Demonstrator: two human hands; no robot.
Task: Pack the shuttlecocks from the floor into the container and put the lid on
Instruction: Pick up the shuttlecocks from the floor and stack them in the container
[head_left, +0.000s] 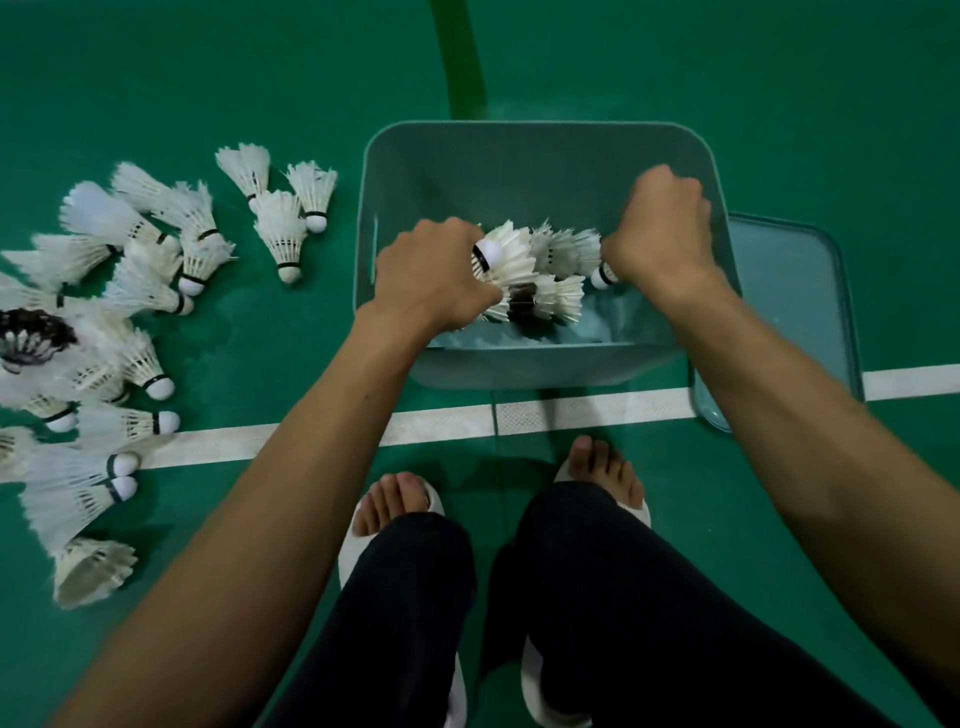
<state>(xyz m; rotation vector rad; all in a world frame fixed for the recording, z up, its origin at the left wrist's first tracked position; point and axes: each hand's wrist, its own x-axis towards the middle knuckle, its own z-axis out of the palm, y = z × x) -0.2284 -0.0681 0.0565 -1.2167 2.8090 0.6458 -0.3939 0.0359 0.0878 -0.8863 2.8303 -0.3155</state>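
Container (535, 150): pale teal, open-topped, on green floor ahead of the feet; lid (789, 291) flat on floor just beside its right wall, partly hidden by right forearm. Left hand (431, 275): over container, fingers curled round left bunch (511, 260) of shuttlecocks; right hand (660, 228): likewise clenched on right bunch (566, 249). Loose shuttlecocks (130, 291): heaped on floor well left, one dark-feathered shuttlecock (31, 338) among them; white court line (234, 441) along container's near side; white slippers (358, 545) nearest.
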